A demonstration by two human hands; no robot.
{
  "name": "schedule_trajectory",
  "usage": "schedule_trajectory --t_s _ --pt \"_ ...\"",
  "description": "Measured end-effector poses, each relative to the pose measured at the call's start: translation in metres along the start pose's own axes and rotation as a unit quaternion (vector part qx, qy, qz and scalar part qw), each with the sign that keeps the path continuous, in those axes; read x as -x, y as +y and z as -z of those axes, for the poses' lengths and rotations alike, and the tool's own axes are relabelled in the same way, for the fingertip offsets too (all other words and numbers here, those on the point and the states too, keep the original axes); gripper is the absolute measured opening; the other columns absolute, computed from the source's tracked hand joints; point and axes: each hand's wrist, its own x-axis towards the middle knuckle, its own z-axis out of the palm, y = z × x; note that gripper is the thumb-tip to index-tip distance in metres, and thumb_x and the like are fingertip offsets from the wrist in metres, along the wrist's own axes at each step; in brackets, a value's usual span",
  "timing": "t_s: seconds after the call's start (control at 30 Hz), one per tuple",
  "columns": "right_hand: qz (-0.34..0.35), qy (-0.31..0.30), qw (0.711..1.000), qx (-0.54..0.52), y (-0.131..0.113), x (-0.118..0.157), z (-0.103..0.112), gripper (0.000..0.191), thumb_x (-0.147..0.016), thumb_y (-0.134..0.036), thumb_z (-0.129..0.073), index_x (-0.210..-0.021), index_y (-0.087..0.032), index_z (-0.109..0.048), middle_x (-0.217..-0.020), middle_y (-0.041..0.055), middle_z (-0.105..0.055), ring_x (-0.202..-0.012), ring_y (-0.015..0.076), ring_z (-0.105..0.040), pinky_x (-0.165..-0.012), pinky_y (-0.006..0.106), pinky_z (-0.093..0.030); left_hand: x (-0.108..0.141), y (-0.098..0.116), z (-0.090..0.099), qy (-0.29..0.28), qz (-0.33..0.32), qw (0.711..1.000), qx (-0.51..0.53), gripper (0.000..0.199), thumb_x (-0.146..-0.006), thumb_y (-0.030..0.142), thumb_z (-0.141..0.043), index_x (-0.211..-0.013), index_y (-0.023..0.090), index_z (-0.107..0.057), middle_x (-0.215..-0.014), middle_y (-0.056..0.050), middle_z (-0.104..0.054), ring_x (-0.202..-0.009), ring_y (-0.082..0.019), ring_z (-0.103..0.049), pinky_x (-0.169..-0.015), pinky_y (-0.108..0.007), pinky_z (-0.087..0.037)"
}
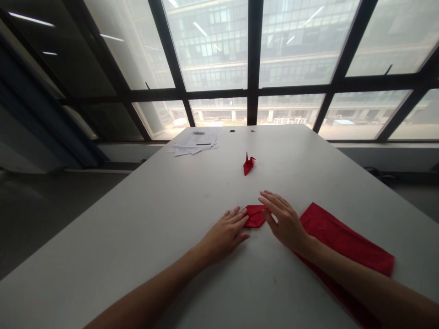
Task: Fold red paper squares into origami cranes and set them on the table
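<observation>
A small folded piece of red paper [255, 216] lies flat on the white table [164, 205]. My left hand [229, 230] rests on its left end, fingers spread and lying flat. Over the paper's right end is my right hand [283, 221], its fingers stretched out and the thumb apart from them; whether it touches the paper is unclear. A larger red sheet [346, 237] lies to the right, partly under my right forearm. Beyond my hands stands a red folded paper crane [248, 164].
White papers [192, 145] with a dark pen [203, 144] on them lie at the table's far left. Two small dark items, one round [232, 131], are near the far edge. Large windows [212, 45] rise behind the table.
</observation>
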Motion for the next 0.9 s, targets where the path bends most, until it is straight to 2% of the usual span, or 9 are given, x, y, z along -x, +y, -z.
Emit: schedule_trajectory --t_s 0.1,0.2,0.33,0.47,0.67,0.8,0.9 --pt "0.063 -0.063 0.996 -0.023 -0.005 0.0 0.003 0.027 -0.098 -0.033 -0.053 -0.118 -0.025 -0.068 -0.128 0.0085 -0.064 -0.12 0.0238 -0.056 -0.103 0.041 -0.045 -0.005 -0.002 0.004 0.043 -0.007 0.999 0.019 0.046 -0.099 0.038 -0.051 -0.144 0.029 -0.048 -0.15 -0.007 -0.046 -0.14 -0.027 -0.039 -0.116 -0.045 -0.034" --pt "0.084 -0.117 0.989 -0.021 -0.007 0.002 0.0 0.018 -0.093 -0.034 -0.062 -0.106 -0.026 -0.072 -0.111 0.0069 -0.069 -0.105 0.0227 -0.06 -0.094 0.039 -0.047 -0.007 -0.001 0.008 0.093 0.023 0.995 0.032 0.038 -0.095 0.03 -0.059 -0.132 0.032 -0.059 -0.13 -0.005 -0.059 -0.119 -0.024 -0.054 -0.104 -0.04 -0.046" --pt "0.083 -0.115 0.989 -0.035 -0.004 0.002 -0.004 0.015 -0.096 -0.029 -0.058 -0.098 -0.025 -0.072 -0.098 0.0047 -0.071 -0.095 0.0201 -0.062 -0.089 0.036 -0.047 -0.007 -0.004 0.012 0.099 0.028 0.992 0.073 0.028 -0.088 0.034 -0.07 -0.115 0.027 -0.069 -0.108 -0.004 -0.069 -0.103 -0.022 -0.06 -0.096 -0.036 -0.048" --pt "0.093 -0.118 0.988 -0.037 0.0 0.001 -0.003 0.017 -0.097 -0.031 -0.056 -0.098 -0.025 -0.072 -0.098 0.0042 -0.071 -0.094 0.02 -0.062 -0.088 0.035 -0.046 -0.008 -0.008 0.013 0.104 0.008 0.991 0.089 0.01 -0.088 0.033 -0.069 -0.094 0.027 -0.075 -0.103 -0.001 -0.072 -0.099 -0.02 -0.061 -0.094 -0.034 -0.047" --pt "0.111 -0.12 0.986 -0.027 0.002 0.0 -0.002 0.024 -0.101 -0.029 -0.048 -0.096 -0.024 -0.071 -0.094 0.0041 -0.072 -0.092 0.0197 -0.062 -0.089 0.035 -0.044 -0.009 -0.009 0.011 0.11 0.007 0.989 0.096 0.014 -0.092 0.031 -0.064 -0.088 0.026 -0.076 -0.101 -0.002 -0.073 -0.097 -0.02 -0.062 -0.094 -0.035 -0.046" --pt "0.07 -0.09 0.993 -0.024 0.002 -0.001 -0.008 0.023 -0.101 -0.024 -0.046 -0.109 -0.023 -0.068 -0.098 0.0056 -0.073 -0.093 0.0201 -0.063 -0.09 0.035 -0.043 -0.01 -0.006 0.011 0.118 0.023 0.987 0.107 0.013 -0.093 0.027 -0.061 -0.091 0.024 -0.074 -0.099 -0.003 -0.073 -0.096 -0.021 -0.062 -0.093 -0.035 -0.047" --pt "0.037 -0.073 0.997 -0.017 0.003 -0.003 -0.011 0.02 -0.098 -0.021 -0.051 -0.11 -0.022 -0.067 -0.099 0.0059 -0.071 -0.092 0.0208 -0.061 -0.088 0.035 -0.044 -0.011 -0.004 0.011 0.13 0.04 0.985 0.109 0.013 -0.093 0.022 -0.059 -0.096 0.024 -0.071 -0.098 -0.003 -0.072 -0.096 -0.021 -0.061 -0.091 -0.035 -0.048"
